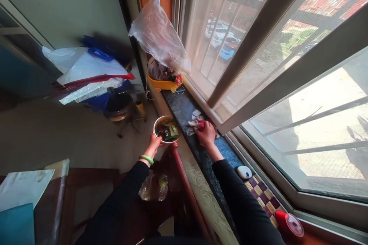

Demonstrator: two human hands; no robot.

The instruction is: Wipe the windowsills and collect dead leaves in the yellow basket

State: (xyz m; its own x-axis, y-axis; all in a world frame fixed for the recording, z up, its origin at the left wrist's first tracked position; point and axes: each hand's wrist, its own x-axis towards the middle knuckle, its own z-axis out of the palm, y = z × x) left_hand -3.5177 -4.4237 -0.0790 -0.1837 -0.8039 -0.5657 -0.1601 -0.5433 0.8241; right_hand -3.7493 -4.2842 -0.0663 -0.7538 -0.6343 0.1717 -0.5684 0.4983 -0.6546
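My left hand [154, 145], with a green bangle at the wrist, grips the rim of a round paper tub [155, 123]. Green printed packets [171, 130] lie inside the tub. Over the dark stone windowsill [179, 103], my right hand [206, 134] is closed on a crumpled, pale patterned cloth [191, 129]. A dark pink patch shows at its fingertips; I cannot tell whether that belongs to the cloth. Just beyond the cloth lies a small white piece [196, 113].
A yellow basket [161, 84] with a clear plastic bag [159, 34] stands at the sill's far end. A white mouse-shaped object [244, 172], a checkered mat [263, 197] and a red round container [290, 224] line the near sill. The window frame [258, 99] angles inward at right. Below is a wooden chair [184, 172].
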